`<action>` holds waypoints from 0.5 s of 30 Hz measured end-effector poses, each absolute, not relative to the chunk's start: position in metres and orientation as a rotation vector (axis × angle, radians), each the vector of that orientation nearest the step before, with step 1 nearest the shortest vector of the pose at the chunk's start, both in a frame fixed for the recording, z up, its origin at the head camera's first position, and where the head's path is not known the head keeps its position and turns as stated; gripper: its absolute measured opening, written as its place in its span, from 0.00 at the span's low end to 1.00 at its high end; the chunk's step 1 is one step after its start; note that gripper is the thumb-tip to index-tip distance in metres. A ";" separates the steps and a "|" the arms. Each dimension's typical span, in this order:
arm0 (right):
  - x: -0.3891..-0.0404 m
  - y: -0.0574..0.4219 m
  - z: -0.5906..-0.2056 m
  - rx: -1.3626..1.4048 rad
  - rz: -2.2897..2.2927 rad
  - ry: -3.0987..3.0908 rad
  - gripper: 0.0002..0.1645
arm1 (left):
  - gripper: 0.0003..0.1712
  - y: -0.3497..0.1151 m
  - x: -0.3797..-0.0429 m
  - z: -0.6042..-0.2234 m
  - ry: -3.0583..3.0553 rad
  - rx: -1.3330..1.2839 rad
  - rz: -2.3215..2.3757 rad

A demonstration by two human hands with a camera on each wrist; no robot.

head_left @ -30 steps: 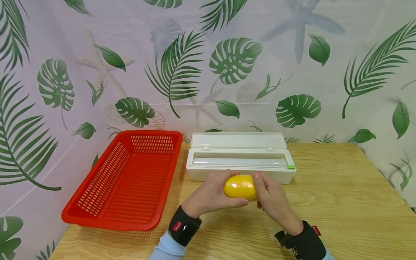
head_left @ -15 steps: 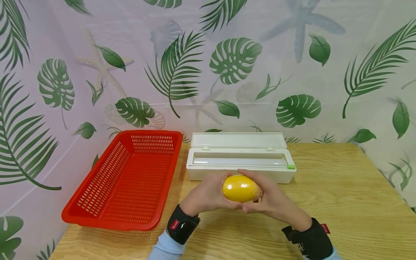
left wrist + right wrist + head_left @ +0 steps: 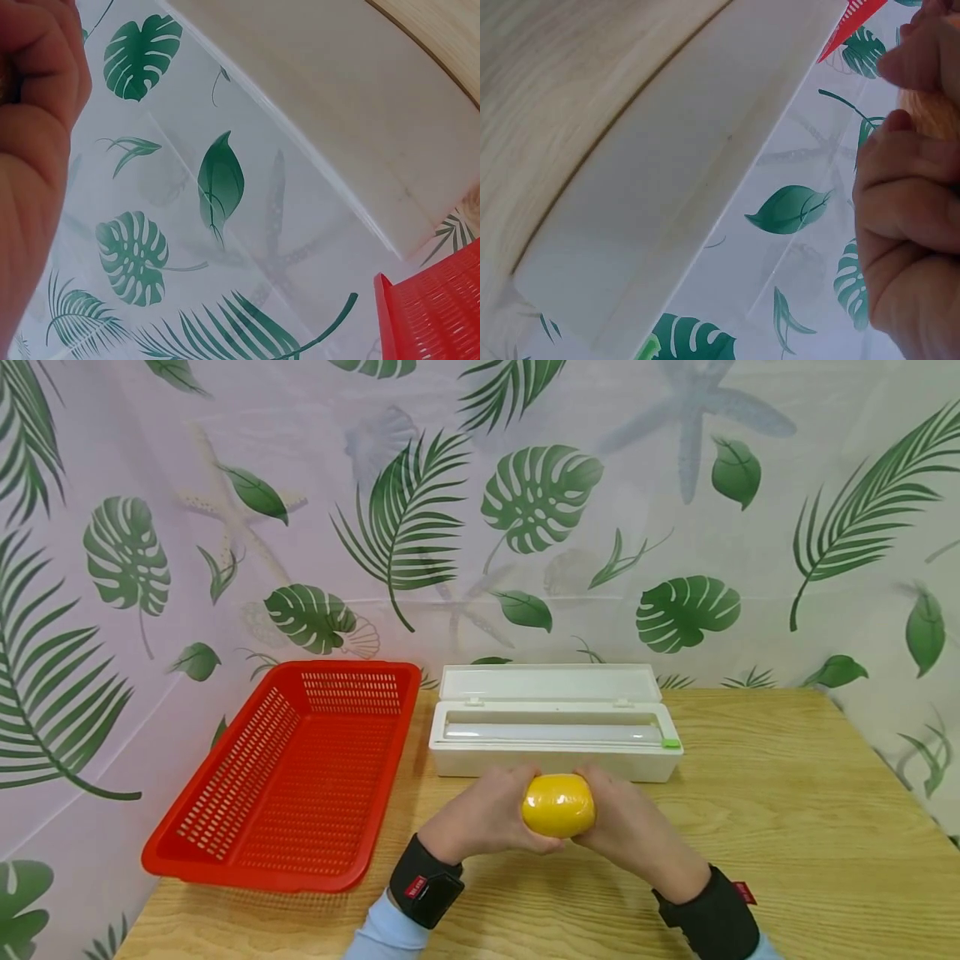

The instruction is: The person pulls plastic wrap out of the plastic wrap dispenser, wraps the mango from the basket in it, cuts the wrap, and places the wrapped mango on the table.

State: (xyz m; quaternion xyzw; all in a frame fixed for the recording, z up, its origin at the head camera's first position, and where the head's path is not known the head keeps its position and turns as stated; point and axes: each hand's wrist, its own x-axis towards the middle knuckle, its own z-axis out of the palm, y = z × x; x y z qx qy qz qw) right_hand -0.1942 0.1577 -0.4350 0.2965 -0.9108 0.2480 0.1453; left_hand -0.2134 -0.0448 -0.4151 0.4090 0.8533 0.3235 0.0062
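Observation:
A glossy yellow oval fruit (image 3: 558, 806), with clear cling film tight over its surface, is held in the air above the table by both hands. My left hand (image 3: 487, 814) grips its left side, and my right hand (image 3: 630, 827) grips its right side. In the right wrist view, a wrinkled orange-brown patch of the fruit (image 3: 930, 112) shows between curled fingers. The left wrist view has only part of the left hand (image 3: 34, 142) at its edge. Just behind the hands stands a white cling film dispenser (image 3: 555, 764), lid raised, a film roll (image 3: 551, 732) inside.
To the left, a red perforated plastic basket (image 3: 300, 793) stands on the wooden table (image 3: 787, 827). A green slide cutter (image 3: 671, 743) sits at the dispenser's right end. Behind the table hangs a leaf-patterned cloth (image 3: 570, 593).
The fruit has turned between the hands, so its tapered, crinkled right end no longer shows. The right hand has shifted its hold around it. Both hands have lowered slightly.

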 end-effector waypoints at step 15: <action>-0.200 0.159 -0.439 0.813 0.666 -2.584 0.31 | 0.50 -0.051 -0.216 -0.413 2.645 1.261 1.025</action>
